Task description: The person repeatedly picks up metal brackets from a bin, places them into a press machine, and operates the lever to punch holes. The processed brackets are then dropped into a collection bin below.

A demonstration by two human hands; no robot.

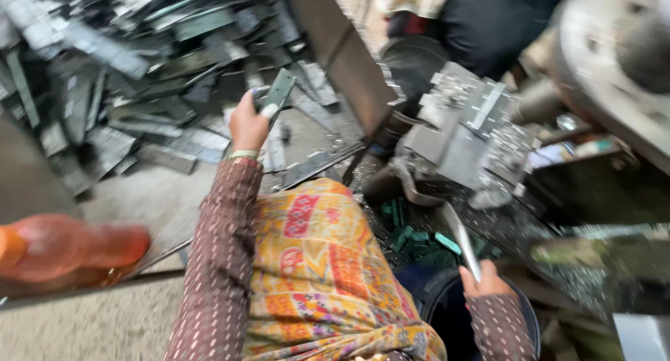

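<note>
Two hands work: the left hand (248, 124) should grip its flat metal piece (278, 92) tight, while the right hand (485, 283) fingers hold a thin metal strip (462, 239) steady.

Metal workshop: scrap pile (139, 75), press machine (467, 138)

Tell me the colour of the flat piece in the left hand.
Dark grey-green: the flat piece held up by the left hand, head view, somewhat blurred.
</note>
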